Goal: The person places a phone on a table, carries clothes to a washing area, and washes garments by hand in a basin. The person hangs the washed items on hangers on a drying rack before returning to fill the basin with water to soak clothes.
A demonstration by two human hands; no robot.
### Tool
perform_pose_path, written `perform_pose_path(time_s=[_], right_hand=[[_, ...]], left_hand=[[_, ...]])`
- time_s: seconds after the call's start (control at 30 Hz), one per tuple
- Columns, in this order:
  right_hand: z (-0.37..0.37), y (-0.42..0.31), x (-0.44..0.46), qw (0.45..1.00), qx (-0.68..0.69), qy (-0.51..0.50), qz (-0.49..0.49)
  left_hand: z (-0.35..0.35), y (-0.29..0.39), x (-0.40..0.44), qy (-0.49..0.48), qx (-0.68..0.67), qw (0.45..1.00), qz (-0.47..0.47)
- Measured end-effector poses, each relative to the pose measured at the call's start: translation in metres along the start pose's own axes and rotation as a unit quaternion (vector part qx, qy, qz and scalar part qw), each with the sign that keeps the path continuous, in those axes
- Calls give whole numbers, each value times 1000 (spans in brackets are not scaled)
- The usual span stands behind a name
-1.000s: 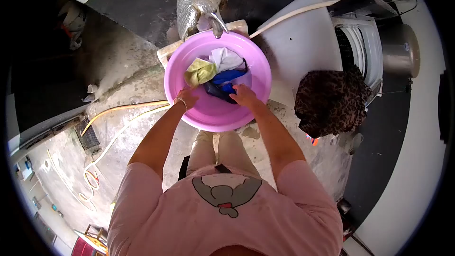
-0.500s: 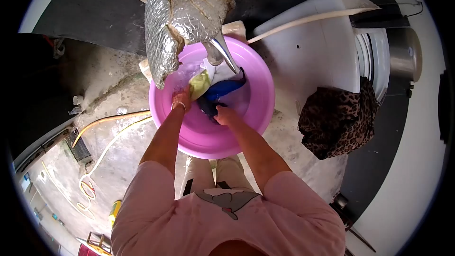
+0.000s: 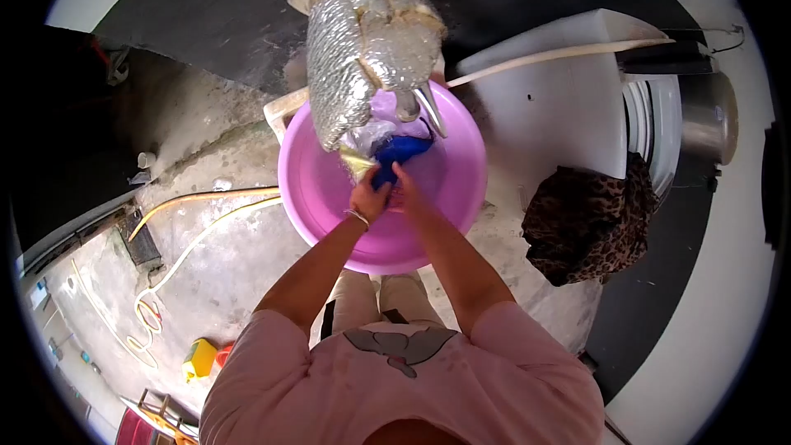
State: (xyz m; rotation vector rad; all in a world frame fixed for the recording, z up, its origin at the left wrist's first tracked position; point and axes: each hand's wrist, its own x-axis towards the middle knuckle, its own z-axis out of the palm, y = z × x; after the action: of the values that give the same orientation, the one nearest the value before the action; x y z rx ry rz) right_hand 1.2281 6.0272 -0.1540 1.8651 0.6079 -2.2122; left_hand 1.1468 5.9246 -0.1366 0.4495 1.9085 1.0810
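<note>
Left hand (image 3: 368, 198) and right hand (image 3: 404, 194) close together at a bright blue cloth (image 3: 404, 150) in a round pink plastic basin (image 3: 287, 181)

Both bare hands reach over the basin's near rim, side by side at the near end of the blue cloth. Their fingers are bent around that end, but they hide it, so whether either grip is clenched on the fabric or released cannot be told.

The blue cloth lies within the basin, right of its middle. A pale yellow-green cloth (image 3: 356, 162) lies just beside the left hand's fingertips, and a crumpled white cloth (image 3: 372, 133) sits farther in. A thick, silver foil-wrapped cylinder (image 3: 371, 41) overhangs the far rim, with a shiny metal bar (image 3: 432, 111) at its lower end.

To the person's right stands a large white plastic appliance (image 3: 552, 107), with a bunched brown-and-black leopard-print cloth (image 3: 585, 227) near it. To the left, a long yellow hose (image 3: 194, 196) runs across the grey concrete floor (image 3: 239, 255); a small yellow container (image 3: 199, 358) stands nearer the person.
</note>
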Motion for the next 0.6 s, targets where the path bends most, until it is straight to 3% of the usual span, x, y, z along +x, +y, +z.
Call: perform_pose_path(time_s=[0.07,0.1,0.17,0.2,0.3,0.43,0.47,0.5,0.57,0.6], right_hand=[[-1,-17,-16,938,182,-293,-37],[13,-40,-60,959,141,-235,-71],[14,-50,-48,927,157,-339,-42],[-8,-36,-12,924,161,-344,-41],[-12,-19,10,943,188,-272,-35],[-16,-12,35,960,215,-177,-29],[-29,-8,49,983,159,-86,-30],[-28,-15,41,993,23,-29,-117],[-19,-30,18,925,-247,83,-276],[-18,-28,22,879,-325,193,-292]], left_hand=[[-6,67,-29,-89,3,995,34],[-5,83,-40,-137,-33,989,54],[-4,119,-63,-169,-43,980,101],[-4,126,-68,-186,-48,973,125],[7,87,-31,-109,43,986,119],[-24,43,37,1,296,952,-78],[-32,14,52,10,307,949,-76],[-42,-7,64,19,319,945,-73],[-69,-21,76,-18,309,949,-62],[-74,-23,80,-36,304,950,-55]])
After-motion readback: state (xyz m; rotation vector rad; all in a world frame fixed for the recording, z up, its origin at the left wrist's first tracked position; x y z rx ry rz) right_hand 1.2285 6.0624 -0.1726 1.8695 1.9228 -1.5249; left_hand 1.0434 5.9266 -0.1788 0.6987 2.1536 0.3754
